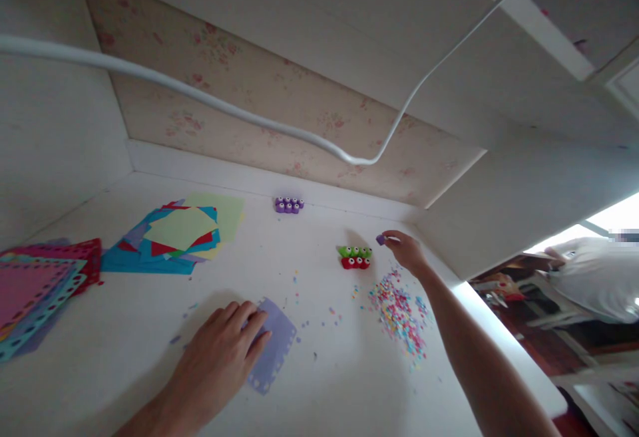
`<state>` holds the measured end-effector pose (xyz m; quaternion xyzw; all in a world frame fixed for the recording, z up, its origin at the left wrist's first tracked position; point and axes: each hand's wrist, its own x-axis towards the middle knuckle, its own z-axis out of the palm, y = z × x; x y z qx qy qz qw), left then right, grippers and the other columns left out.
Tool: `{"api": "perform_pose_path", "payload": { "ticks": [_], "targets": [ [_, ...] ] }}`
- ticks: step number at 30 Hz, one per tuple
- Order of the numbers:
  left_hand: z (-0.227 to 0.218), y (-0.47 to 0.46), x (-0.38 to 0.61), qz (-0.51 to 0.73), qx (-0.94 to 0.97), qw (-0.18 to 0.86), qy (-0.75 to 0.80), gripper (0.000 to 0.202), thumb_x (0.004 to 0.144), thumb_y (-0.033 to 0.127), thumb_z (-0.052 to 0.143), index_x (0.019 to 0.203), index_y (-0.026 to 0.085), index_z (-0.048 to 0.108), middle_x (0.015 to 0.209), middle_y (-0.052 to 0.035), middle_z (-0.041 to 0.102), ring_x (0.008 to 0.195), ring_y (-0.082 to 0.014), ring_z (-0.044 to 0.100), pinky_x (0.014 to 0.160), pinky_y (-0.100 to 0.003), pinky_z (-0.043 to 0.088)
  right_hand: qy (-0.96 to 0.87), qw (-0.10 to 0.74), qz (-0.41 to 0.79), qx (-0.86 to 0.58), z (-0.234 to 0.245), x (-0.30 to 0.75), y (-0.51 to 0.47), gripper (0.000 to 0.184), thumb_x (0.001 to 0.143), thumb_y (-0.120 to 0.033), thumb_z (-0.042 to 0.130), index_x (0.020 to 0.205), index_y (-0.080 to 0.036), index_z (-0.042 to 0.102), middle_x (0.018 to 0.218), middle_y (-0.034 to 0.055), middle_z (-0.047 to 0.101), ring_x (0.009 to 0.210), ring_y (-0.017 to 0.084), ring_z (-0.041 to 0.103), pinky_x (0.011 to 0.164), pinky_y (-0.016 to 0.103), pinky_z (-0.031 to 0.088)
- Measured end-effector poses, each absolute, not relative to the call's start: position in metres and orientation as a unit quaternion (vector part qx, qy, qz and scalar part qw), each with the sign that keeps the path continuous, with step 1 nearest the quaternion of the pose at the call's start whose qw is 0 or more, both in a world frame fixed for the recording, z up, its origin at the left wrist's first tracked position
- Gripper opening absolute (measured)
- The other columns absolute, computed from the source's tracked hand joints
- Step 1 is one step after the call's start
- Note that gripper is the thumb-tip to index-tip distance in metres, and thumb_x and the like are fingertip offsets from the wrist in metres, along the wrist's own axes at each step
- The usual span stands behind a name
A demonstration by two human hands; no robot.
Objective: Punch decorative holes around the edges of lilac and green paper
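My left hand (224, 344) rests on a small purple sheet of paper (275, 344) with holes punched along its edges. Its fingers are slightly bent and lie over the sheet's left side. At the right, my right hand (405, 251) is raised over the table, pinching a small purple figure (381, 239) between the fingertips. Left of that hand stand a row of small green figures (355, 251) and a row of red ones (355, 263), with eye-like white spots. Several matching purple figures (288, 205) stand near the back wall.
Colourful paper confetti (399, 310) lies scattered under my right forearm. Layered paper sheets (182, 231) lie at the back left, and hole-edged sheets (40, 291) at the far left. A white cable (249, 114) hangs across the front. Beyond the table's right edge is a person in white (594, 277).
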<state>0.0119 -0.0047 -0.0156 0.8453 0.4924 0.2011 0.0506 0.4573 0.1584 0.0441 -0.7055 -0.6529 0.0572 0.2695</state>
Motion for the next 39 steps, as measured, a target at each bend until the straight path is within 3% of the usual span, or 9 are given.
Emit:
{"api": "perform_pose_path", "payload": {
  "ticks": [5, 10, 26, 33, 39],
  "targets": [
    [-0.019, -0.007, 0.015, 0.190, 0.846, 0.063, 0.494, 0.022, 0.092, 0.030, 0.052, 0.105, 0.027, 0.069, 0.108, -0.0057, 0.069, 0.101, -0.0271, 0.062, 0.089, -0.044, 0.047, -0.697, 0.218, 0.084, -0.678, 0.027, 0.451, 0.191, 0.023, 0.073, -0.010, 0.058, 0.082, -0.023, 0.076, 0.096, 0.0062, 0.076, 0.088, 0.021, 0.068, 0.083, 0.031, 0.049],
    [-0.020, -0.004, 0.013, 0.196, 0.844, 0.073, 0.494, 0.022, 0.090, 0.028, 0.054, 0.105, 0.029, 0.070, 0.106, -0.0042, 0.069, 0.100, -0.0274, 0.063, 0.088, -0.044, 0.047, -0.714, 0.189, 0.127, -0.662, 0.013, 0.452, 0.201, 0.028, 0.069, -0.004, 0.057, 0.078, -0.022, 0.076, 0.088, 0.0038, 0.076, 0.084, 0.020, 0.069, 0.081, 0.029, 0.051],
    [-0.020, -0.004, 0.012, 0.166, 0.847, 0.091, 0.498, 0.023, 0.092, 0.027, 0.051, 0.108, 0.029, 0.068, 0.109, -0.0050, 0.068, 0.102, -0.0283, 0.061, 0.088, -0.047, 0.046, -0.707, 0.176, 0.150, -0.669, 0.013, 0.458, 0.191, 0.041, 0.072, -0.004, 0.052, 0.100, -0.022, 0.076, 0.095, 0.0064, 0.078, 0.085, 0.022, 0.073, 0.073, 0.030, 0.055],
    [-0.012, -0.008, 0.015, 0.155, 0.842, 0.097, 0.508, 0.025, 0.092, 0.024, 0.051, 0.111, 0.026, 0.068, 0.113, -0.0060, 0.067, 0.106, -0.0292, 0.060, 0.091, -0.051, 0.045, -0.720, 0.191, 0.091, -0.661, 0.031, 0.417, 0.211, 0.034, 0.079, -0.014, 0.053, 0.104, -0.024, 0.074, 0.100, 0.0033, 0.077, 0.090, 0.021, 0.073, 0.087, 0.033, 0.054],
    [-0.014, -0.005, 0.011, 0.192, 0.832, 0.086, 0.513, 0.022, 0.091, 0.023, 0.054, 0.109, 0.026, 0.067, 0.114, -0.0049, 0.066, 0.106, -0.0267, 0.060, 0.093, -0.047, 0.045, -0.780, 0.174, 0.094, -0.593, 0.017, 0.319, 0.240, 0.032, 0.086, -0.020, 0.053, 0.112, -0.024, 0.071, 0.111, 0.0035, 0.074, 0.095, 0.018, 0.071, 0.092, 0.031, 0.053]
  ]
}}
